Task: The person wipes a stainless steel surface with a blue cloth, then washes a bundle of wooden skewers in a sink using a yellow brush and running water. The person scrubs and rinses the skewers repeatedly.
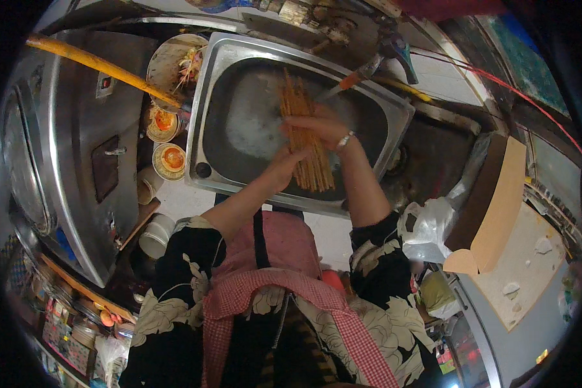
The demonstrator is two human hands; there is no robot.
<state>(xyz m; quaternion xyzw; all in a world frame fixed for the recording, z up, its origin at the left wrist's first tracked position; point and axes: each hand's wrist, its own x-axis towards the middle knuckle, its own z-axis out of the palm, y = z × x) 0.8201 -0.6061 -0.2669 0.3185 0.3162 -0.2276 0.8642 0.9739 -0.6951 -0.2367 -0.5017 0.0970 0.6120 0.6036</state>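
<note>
A thick bundle of brown chopsticks (pixel 314 167) is held over a stainless steel sink (pixel 201 104). My left hand (pixel 287 169) grips the bundle from the left near its lower half, fingers partly hidden. Higher up, my right hand (pixel 322 127) lies across the sticks with its fingers stretched over them and a metal bracelet at the wrist. Cloudy, foamy water (pixel 252 126) lies in the basin below. A tap (pixel 368 70) with an orange section reaches over the sink from the upper right, its stream falling close to my right hand.
Left of the sink stand a plate with food scraps (pixel 162 63) and stacked bowls with orange residue (pixel 169 162). A yellow handle (pixel 102 65) crosses above the steel cabinet (pixel 87 160). A white plastic bag (pixel 429 223) and a cardboard piece (pixel 502 203) are at right.
</note>
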